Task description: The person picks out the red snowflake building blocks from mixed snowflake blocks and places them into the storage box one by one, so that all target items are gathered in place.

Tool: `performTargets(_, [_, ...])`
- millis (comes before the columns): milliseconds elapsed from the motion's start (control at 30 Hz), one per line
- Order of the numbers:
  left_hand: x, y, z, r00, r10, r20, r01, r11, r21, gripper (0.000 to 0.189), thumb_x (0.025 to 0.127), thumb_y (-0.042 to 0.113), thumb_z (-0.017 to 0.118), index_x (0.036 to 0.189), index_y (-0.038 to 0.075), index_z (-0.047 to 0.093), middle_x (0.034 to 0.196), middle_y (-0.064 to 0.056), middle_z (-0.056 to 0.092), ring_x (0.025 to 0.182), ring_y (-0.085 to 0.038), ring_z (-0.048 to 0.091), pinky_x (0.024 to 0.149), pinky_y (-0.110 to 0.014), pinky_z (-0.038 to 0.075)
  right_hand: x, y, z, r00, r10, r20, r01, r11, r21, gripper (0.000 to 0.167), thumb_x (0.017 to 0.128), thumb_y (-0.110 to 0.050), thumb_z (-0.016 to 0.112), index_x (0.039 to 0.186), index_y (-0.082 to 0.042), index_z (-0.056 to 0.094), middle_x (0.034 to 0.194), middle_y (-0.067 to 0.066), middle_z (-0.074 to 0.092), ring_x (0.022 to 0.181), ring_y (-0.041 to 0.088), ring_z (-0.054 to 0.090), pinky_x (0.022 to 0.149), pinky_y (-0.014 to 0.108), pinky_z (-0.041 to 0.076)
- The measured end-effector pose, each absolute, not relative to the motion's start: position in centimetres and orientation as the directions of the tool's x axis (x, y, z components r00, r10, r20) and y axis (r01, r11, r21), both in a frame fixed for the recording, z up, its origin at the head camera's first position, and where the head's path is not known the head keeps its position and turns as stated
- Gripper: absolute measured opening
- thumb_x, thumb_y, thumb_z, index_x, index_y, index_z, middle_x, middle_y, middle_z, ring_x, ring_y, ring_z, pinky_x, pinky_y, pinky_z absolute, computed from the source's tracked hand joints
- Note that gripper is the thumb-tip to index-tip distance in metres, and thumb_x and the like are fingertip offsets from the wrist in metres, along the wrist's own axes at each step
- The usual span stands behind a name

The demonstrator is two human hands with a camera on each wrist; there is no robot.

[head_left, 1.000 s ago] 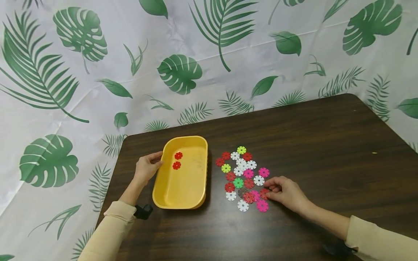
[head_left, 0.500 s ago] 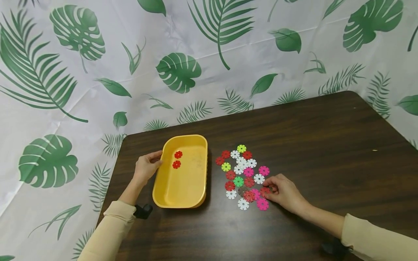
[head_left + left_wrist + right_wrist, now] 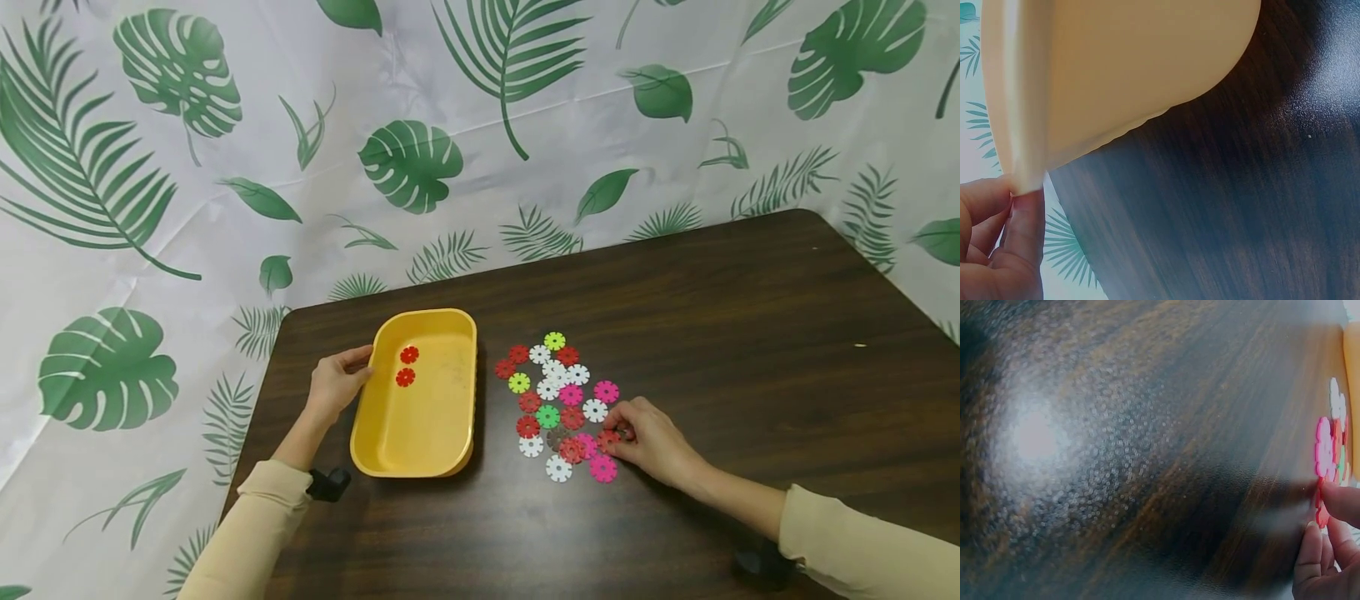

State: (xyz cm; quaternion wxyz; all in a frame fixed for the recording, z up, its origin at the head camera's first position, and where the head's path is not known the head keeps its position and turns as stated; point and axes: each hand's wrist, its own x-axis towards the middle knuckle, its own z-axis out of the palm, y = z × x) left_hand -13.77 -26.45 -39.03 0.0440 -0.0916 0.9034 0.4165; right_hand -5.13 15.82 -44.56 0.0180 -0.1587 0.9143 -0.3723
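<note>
1. The background is filled by a white, creased hanging (image 3: 300, 50), printed with green leaves (image 3: 411, 167) of several shapes.
2. Below it, a dark brown, wood-grained table (image 3: 720, 317) with rounded far corners is seen, its back edge outlined against the hanging.
3. A small pale fleck (image 3: 860, 345) is shown on the table's right side.
4. Light is reflected there as a bright white glare (image 3: 1036, 436) in the right wrist view.
</note>
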Motion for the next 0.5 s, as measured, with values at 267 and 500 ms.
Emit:
performTargets(267, [-13.76,-26.45,-38.97,-0.981,-0.126,-0.146,-0.193,0.639,0.745,0.040,0.091,0.002,0.058,0.131,-0.003,0.053,0.124,-0.024,0.059,0.110,-0.035,0.060,0.090,-0.039,0.051,-5.13,15.80,-44.56,-0.947,-0.310,0.082,-0.277,0.663,-0.695,0.024,0.070,-0.005,0.080,0.085,-0.010,0.062,0.079,-0.001,0.052,0.070,0.009,0.046,0.057,0.019,0.042])
performTargets(500, [-13.69,-26.40,-38.97,-0.981,-0.123,-0.150,-0.194,0.638,0.745,0.040,0.091,0.003,0.058,0.131,-0.003,0.053,0.124,-0.024,0.058,0.111,-0.035,0.059,0.090,-0.039,0.051,-5.07,15.72,-44.55,-0.950,-0.299,0.088,-0.269,0.648,-0.713,0.023,0.072,-0.001,0.078,0.085,-0.010,0.061,0.076,-0.002,0.054,0.068,0.007,0.048,0.056,0.019,0.044])
